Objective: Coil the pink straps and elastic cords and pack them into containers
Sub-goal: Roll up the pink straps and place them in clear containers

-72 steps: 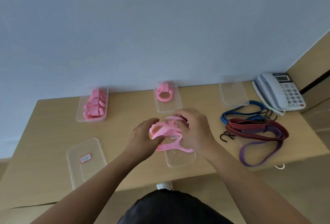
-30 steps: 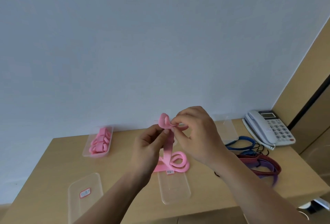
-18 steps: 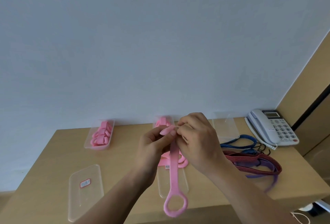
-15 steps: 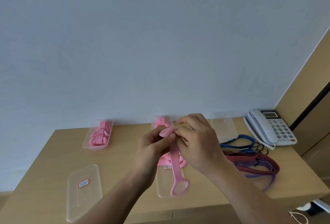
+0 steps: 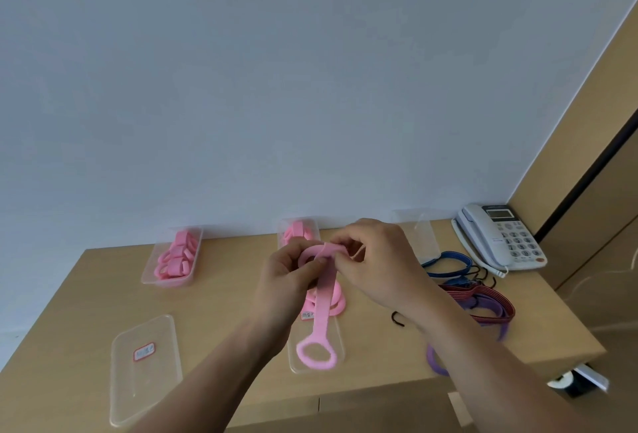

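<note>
Both hands are raised above the table's middle. My left hand (image 5: 290,280) and my right hand (image 5: 376,263) pinch the folded top end of a pink strap (image 5: 324,298), which hangs down to a ring-shaped loop over a clear lid (image 5: 336,336). Another pink strap (image 5: 340,303) lies on the table behind it. A clear container (image 5: 172,256) at the back left holds several coiled pink straps. A second container (image 5: 298,229) behind my hands holds one coil. Blue, red and purple elastic cords (image 5: 480,298) lie in a heap at the right.
A clear lid (image 5: 145,367) with a red label lies at the front left. An empty clear container (image 5: 419,232) stands at the back, right of centre. A white desk phone (image 5: 499,236) sits at the back right corner. A wall runs behind the wooden table (image 5: 224,294).
The strap's upper end is now folded over flat between my fingers. Its hanging loop has swung and turned to face me over the lid. My hands have stayed at about the same height.
</note>
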A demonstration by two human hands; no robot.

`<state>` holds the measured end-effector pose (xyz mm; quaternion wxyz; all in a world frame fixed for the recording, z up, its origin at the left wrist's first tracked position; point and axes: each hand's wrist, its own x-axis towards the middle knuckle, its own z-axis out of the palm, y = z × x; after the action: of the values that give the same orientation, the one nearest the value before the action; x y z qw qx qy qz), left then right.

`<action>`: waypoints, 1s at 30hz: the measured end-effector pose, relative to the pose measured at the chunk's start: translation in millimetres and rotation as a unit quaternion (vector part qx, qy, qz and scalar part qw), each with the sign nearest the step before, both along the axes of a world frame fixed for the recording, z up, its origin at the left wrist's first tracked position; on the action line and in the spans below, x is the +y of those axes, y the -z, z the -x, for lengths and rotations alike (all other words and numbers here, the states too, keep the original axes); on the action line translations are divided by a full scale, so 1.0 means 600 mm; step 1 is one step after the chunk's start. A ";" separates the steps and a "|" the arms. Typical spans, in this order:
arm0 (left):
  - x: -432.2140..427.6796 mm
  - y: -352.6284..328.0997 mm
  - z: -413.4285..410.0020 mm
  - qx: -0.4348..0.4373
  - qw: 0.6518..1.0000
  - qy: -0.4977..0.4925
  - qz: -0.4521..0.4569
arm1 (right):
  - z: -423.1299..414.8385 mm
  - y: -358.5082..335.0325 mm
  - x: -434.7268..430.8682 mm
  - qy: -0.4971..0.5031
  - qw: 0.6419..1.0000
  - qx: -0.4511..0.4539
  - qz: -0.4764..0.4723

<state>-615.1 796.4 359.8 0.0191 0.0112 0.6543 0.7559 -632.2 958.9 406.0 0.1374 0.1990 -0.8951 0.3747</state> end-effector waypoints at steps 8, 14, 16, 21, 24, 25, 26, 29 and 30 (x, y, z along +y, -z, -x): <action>0.015 0.008 -0.003 -0.083 0.996 -0.021 0.009 | -0.001 -0.001 0.002 0.022 0.999 0.034 0.006; 0.014 0.002 -0.009 -0.114 0.993 -0.018 -0.018 | -0.005 0.017 -0.004 0.043 0.994 0.098 -0.019; 0.013 0.002 -0.009 -0.129 0.991 -0.027 -0.028 | -0.006 0.024 -0.007 0.046 0.991 0.121 -0.017; 0.007 0.002 -0.009 -0.118 0.992 -0.043 -0.032 | -0.008 0.029 -0.013 0.056 0.989 0.136 -0.008; 0.003 0.000 -0.008 -0.096 0.995 -0.028 -0.026 | -0.006 0.028 -0.012 0.057 0.987 0.146 -0.035; 0.003 -0.002 -0.008 -0.088 0.996 -0.018 -0.026 | -0.006 0.028 -0.012 0.056 0.987 0.148 -0.039; 0.003 -0.003 -0.008 -0.080 0.996 -0.010 -0.026 | -0.007 0.029 -0.011 0.053 0.987 0.148 -0.040; 0.004 -0.009 -0.010 -0.067 0.997 -0.004 -0.034 | -0.009 0.032 -0.011 0.032 0.988 0.147 -0.029; 0.004 -0.009 -0.011 -0.067 0.997 -0.006 -0.038 | -0.009 0.032 -0.011 0.023 0.988 0.147 -0.025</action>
<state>-608.6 798.9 365.5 0.0580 -0.0422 0.6225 0.7793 -626.9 952.5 386.5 0.2716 0.2344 -0.8786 0.3154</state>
